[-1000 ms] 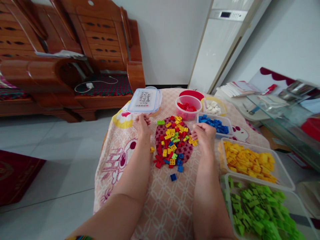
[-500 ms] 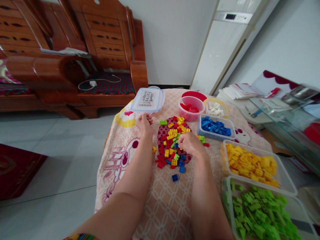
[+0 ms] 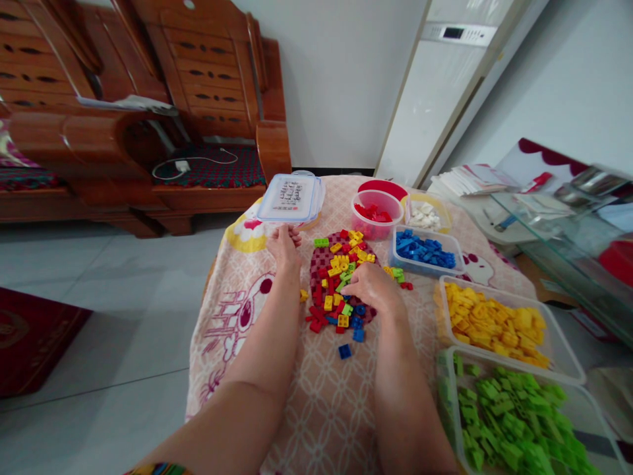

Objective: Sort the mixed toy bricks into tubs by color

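My right hand (image 3: 372, 286) is over the mixed pile of toy building bricks (image 3: 341, 264) in the middle of the table. Its fingers point down and are pinched together among the bricks; what lies between them is hidden. My left hand (image 3: 285, 243) is held to the left of the pile, just in front of a lidded plastic box (image 3: 289, 198). Its fingers are curled in, and I cannot see what they hold, if anything. A dark blue brick (image 3: 345, 351) lies apart, nearer to me, and a yellow brick (image 3: 303, 296) sits beside my left forearm.
Along the right stand a pink tub of red bricks (image 3: 377, 221), white bricks (image 3: 424, 216), and boxes of blue (image 3: 428, 270), yellow (image 3: 573, 369) and green bricks (image 3: 450, 409). A glass shelf (image 3: 558, 257) is beyond them. A wooden bench (image 3: 208, 191) stands behind left.
My right hand has shifted slightly left and down, its fingertips now deeper in the pile and covering a blue brick there. My left hand has stayed nearly still.
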Tool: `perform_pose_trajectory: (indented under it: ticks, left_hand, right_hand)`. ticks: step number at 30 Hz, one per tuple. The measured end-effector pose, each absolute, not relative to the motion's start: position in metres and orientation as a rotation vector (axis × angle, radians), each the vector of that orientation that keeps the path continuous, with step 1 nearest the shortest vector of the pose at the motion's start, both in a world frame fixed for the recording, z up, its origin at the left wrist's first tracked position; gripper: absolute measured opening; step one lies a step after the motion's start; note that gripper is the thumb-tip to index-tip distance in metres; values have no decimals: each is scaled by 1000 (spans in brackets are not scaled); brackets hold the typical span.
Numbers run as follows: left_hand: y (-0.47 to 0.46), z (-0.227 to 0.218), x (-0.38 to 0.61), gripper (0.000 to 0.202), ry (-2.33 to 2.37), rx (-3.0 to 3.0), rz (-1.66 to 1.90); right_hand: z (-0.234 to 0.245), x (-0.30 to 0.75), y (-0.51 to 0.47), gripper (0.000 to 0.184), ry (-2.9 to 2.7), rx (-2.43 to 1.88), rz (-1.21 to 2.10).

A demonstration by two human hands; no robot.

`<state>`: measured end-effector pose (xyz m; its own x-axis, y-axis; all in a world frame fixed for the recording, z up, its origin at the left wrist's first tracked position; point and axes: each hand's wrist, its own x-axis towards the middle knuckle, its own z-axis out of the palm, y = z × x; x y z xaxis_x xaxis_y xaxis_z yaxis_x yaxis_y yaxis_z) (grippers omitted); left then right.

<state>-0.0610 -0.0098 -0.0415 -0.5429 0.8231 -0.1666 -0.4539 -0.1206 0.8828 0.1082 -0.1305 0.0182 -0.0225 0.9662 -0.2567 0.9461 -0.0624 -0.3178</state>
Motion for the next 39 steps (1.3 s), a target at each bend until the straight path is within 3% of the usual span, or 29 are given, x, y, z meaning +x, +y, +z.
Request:
perform_pose_trajectory:
  ticks: [7,12,18,25,28,33,39]
  left_hand:
    - [-11,-42,-60,15,1238,476,1816]
    - [-11,-41,-60,14,1219,461,1817]
    - [-11,-42,-60,15,1228,461,1809]
    - [-9,-44,-60,16,1240,474,1815]
    - [-9,-45,-61,15,1233,486,1818]
    - [-9,-47,-62,14,1208,500,1820]
    - [-11,-44,-61,16,1237,504,1799]
  right_hand:
    - [5,95,-126,6,-2194,-2051,615]
    - [4,103,-125,9,-1957,-1931,750]
    - [-6,135,-122,15,-1279,-1686,974]
    - [-15,175,-114,42,-539,-1330,361]
    - [-13,179,-117,41,-570,-1363,388]
    - [-10,164,-121,31,-886,-1482,701]
    - [1,138,-127,7,-1340,-1732,1092]
